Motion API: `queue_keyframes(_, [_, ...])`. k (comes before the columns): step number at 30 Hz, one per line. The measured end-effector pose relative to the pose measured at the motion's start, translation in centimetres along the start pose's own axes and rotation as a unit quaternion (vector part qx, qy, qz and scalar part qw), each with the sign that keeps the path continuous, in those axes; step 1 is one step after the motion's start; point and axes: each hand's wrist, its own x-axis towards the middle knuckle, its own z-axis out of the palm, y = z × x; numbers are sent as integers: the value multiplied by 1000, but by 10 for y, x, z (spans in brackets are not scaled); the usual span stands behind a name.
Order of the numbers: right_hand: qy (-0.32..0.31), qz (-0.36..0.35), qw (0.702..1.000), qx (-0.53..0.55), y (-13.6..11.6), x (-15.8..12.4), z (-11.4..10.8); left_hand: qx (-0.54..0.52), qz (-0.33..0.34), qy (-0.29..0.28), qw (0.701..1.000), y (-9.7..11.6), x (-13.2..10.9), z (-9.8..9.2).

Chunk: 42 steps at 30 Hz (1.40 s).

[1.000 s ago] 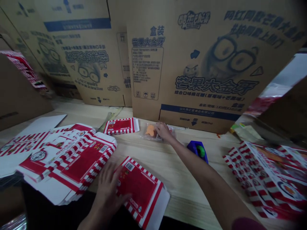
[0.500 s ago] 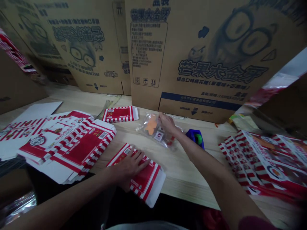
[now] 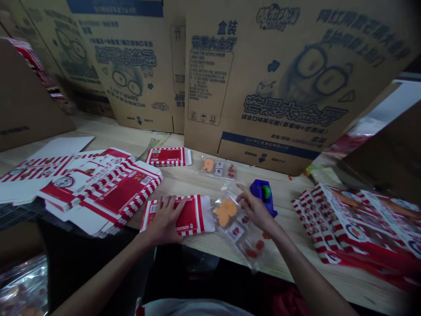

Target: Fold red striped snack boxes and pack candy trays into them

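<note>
My left hand (image 3: 167, 218) rests with spread fingers on a red and white striped box (image 3: 194, 215) near the table's front edge. The box lies flat, its white end flap pointing right. Beside that flap is a clear plastic bag (image 3: 235, 228) holding orange, white and red pieces. My right hand (image 3: 252, 205) is at the upper right side of this bag, thumb and forefinger close to its plastic; whether they pinch it is too small to tell. A second clear bag (image 3: 218, 168) with similar contents lies farther back, by the cardboard.
A blue tape dispenser (image 3: 264, 197) stands right of my right hand. Flat striped boxes (image 3: 121, 193) are piled at the left, more striped boxes (image 3: 362, 224) at the right. Another small striped box (image 3: 168, 156) lies behind. Large cardboard boxes (image 3: 204, 87) line the back.
My right hand has come back towards me, and a bag now lies beside the striped box. The other bag stays at the back. The box under my left hand has turned straighter.
</note>
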Motion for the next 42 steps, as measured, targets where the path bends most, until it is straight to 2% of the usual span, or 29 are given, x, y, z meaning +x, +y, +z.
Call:
queue_keyframes(5, [-125, -51, 991, -13, -18, -14, 12, 11, 25, 20, 999, 6, -1, 2])
queue_keyframes(10, [-207, -100, 962, -146, -30, -11, 32, 5, 56, 9, 998, 9, 2, 3])
queue_keyframes(12, [-186, -96, 964, -162, -26, -11, 43, -8, 63, -5, 998, 9, 4, 4])
queue_keyframes(15, [-106, -41, 985, -127, -21, -13, 54, -30, 64, -15, 997, 9, 7, 6])
queue_keyframes(17, [-81, -16, 991, -108, -19, -14, 58, -37, 60, -13, 997, 9, 8, 8])
queue_keyframes(25, [-99, -65, 993, 9, -14, -3, 71, -52, 96, 5, 994, 11, 8, 17])
queue_keyframes(32, [-95, -73, 992, -30, -17, -15, 74, -69, 107, -2, 992, 11, 8, 19])
queue_keyframes(36, [-15, -18, 1000, -2, -10, -20, 91, -74, 129, -42, 988, 12, 10, 15])
queue_keyframes(39, [50, 33, 996, 73, -9, -18, 103, -64, 130, -54, 988, 13, 10, 15])
queue_keyframes(42, [115, 20, 989, 94, -12, -24, 94, -61, 131, -54, 988, 12, 9, 18])
